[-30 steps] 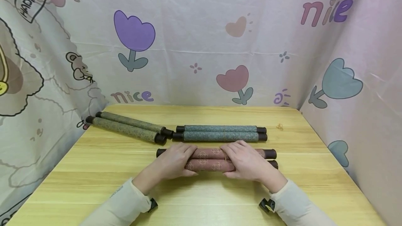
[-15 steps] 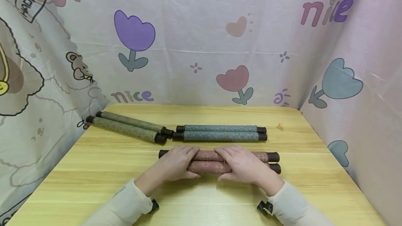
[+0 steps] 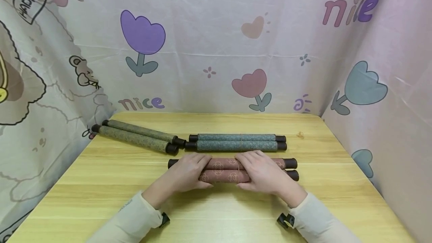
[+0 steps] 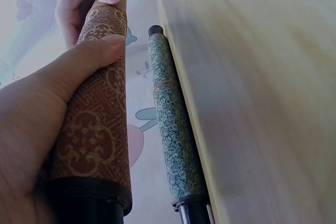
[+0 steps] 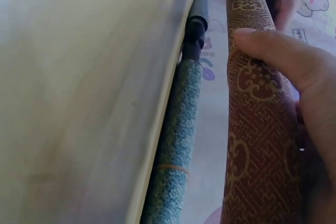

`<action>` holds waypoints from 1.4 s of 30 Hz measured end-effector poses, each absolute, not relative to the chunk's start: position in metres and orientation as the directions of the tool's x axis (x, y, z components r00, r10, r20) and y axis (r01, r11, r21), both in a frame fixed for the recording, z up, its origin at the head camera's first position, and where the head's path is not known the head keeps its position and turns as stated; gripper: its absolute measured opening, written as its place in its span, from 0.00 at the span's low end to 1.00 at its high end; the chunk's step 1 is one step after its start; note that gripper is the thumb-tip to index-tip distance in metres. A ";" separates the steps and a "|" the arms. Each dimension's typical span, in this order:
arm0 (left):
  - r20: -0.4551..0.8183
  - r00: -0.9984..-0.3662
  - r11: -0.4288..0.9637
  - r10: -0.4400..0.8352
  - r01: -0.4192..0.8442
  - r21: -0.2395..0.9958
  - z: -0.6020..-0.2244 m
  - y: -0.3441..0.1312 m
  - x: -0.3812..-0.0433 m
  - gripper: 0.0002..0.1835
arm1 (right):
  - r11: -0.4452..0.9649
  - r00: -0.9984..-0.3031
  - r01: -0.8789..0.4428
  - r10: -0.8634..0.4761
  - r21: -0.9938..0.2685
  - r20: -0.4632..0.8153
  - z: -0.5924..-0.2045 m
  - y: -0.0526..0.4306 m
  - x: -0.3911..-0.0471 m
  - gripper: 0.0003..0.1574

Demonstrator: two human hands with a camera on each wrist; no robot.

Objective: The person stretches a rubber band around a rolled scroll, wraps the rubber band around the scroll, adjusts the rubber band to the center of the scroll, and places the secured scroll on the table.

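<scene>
A red patterned scroll (image 3: 219,176), rolled from both ends into two side-by-side rolls with dark end knobs, lies across the middle of the head view. My left hand (image 3: 189,172) grips its left part, thumb along the near roll and fingers over the far one. On the right part my right hand (image 3: 264,171) holds it the same way. A thin rubber band (image 3: 239,176) circles the scroll by the right fingers. In the left wrist view, the left thumb (image 4: 86,61) presses on the red cloth; the right wrist view shows the right thumb (image 5: 268,45) doing likewise.
Just behind is a blue-green scroll (image 3: 216,146) with a rubber band round it. A greenish-brown scroll (image 3: 135,138) lies slanted at the back left, its knobs close to the blue one. A loose rubber band (image 3: 300,135) rests on the wooden table (image 3: 219,213). Printed curtains (image 3: 202,29) surround the table.
The red scroll came slightly toward me and to the right, then went back away and left, both hands moving with it. Its rubber band sits slightly further left on it.
</scene>
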State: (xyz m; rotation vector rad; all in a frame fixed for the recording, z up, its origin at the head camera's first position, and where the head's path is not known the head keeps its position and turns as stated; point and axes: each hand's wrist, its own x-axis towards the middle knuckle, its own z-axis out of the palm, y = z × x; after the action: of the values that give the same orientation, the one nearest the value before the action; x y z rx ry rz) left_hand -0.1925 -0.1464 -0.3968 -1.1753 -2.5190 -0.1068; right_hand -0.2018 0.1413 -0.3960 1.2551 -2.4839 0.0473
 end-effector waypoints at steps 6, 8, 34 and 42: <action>0.361 -0.573 0.638 0.736 0.765 -0.086 -0.398 -0.144 -0.192 0.44 | 0.562 -0.495 -0.815 -0.802 0.142 0.335 -0.399 0.138 -0.200 0.52; 0.359 -0.567 0.631 0.741 0.771 -0.086 -0.398 -0.143 -0.192 0.44 | 0.554 -0.492 -0.822 -0.808 0.133 0.324 -0.399 0.137 -0.199 0.52; 0.338 -0.652 0.692 0.679 0.722 0.002 -0.387 -0.168 -0.203 0.46 | 0.602 -0.524 -0.795 -0.744 0.076 0.415 -0.383 0.172 -0.213 0.55; 0.317 -0.677 0.707 0.664 0.707 0.028 -0.381 -0.177 -0.207 0.47 | 0.631 -0.560 -0.773 -0.726 0.065 0.399 -0.381 0.178 -0.216 0.58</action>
State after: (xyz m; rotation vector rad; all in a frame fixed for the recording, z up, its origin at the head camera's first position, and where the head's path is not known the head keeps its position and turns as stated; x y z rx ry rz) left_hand -0.2073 -0.1773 -0.3810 -1.0825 -2.6318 -0.2138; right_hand -0.2161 0.1784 -0.3809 1.1906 -2.4657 0.1644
